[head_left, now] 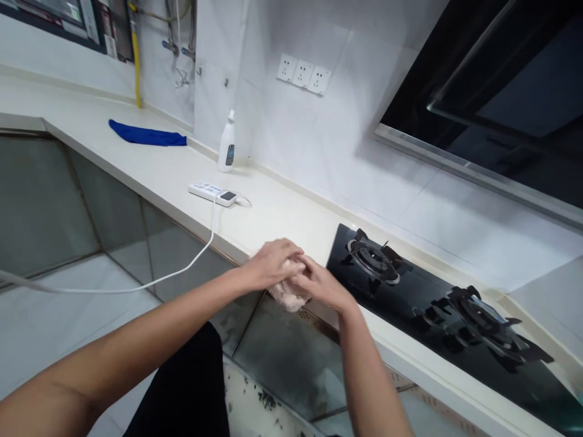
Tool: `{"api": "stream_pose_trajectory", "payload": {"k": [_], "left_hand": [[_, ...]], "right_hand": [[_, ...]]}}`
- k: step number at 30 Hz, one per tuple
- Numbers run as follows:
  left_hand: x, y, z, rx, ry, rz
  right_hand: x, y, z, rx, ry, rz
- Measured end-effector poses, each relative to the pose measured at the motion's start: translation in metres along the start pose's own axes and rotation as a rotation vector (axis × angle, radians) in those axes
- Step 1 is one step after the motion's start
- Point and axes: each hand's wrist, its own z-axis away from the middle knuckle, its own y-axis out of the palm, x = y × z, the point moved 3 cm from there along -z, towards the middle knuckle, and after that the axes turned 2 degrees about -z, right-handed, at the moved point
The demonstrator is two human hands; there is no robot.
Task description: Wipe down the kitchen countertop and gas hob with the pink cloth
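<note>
A fluffy pale pink cloth (288, 296) is bunched up at the front edge of the counter, and part of it hangs below my fingers. My left hand (276, 262) lies over its top with the fingers curled round it. From the other side my right hand (321, 284) grips the same cloth, its fingertips meeting those of the left. Much of the cloth is hidden under both hands. Just to the right of them begins the black gas hob (410, 309).
A white power strip (212, 194) with a cable (182, 270) drooping over the counter edge sits to the left. Behind it stand a white bottle (226, 145) and a flat blue cloth (148, 135). A dark range hood (501, 103) overhangs the right side. Cabinets (286, 349) line the front.
</note>
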Motion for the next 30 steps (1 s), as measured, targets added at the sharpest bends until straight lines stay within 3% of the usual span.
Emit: {"api": "stream_pose_trajectory", "payload": {"k": [2,4,7,12,15,18,21,25,27,30], "left_hand": [[-0.001,0.013,0.007,0.131,0.009,-0.148],[0.002,0.021,0.012,0.168,0.021,-0.258],[-0.001,0.031,0.012,0.182,0.056,-0.325],[-0.051,0.077,-0.001,0.258,0.162,-0.375],[-0.084,0.112,-0.006,0.227,0.18,-0.417],[-0.094,0.127,-0.001,0.149,0.205,-0.447],[-0.081,0.121,0.014,0.095,0.38,-0.459],[-0.036,0.1,0.028,0.072,0.537,-0.457],[-0.005,0.085,0.033,0.079,0.526,-0.447],[0.049,0.051,0.044,0.11,0.396,-0.444]], "right_hand": [[-0.027,-0.04,0.028,-0.176,0.051,-0.002],[-0.058,-0.075,0.062,-0.394,0.098,0.154],[-0.109,-0.101,0.109,-0.502,0.181,0.34],[-0.17,-0.1,0.142,-0.51,0.22,0.593],[-0.184,-0.096,0.141,-0.489,0.184,0.653],[-0.19,-0.098,0.141,-0.473,0.191,0.667],[-0.192,-0.103,0.144,-0.453,0.215,0.667],[-0.192,-0.106,0.146,-0.431,0.212,0.627],[-0.192,-0.106,0.147,-0.433,0.233,0.619],[-0.194,-0.105,0.147,-0.422,0.242,0.638]]}}
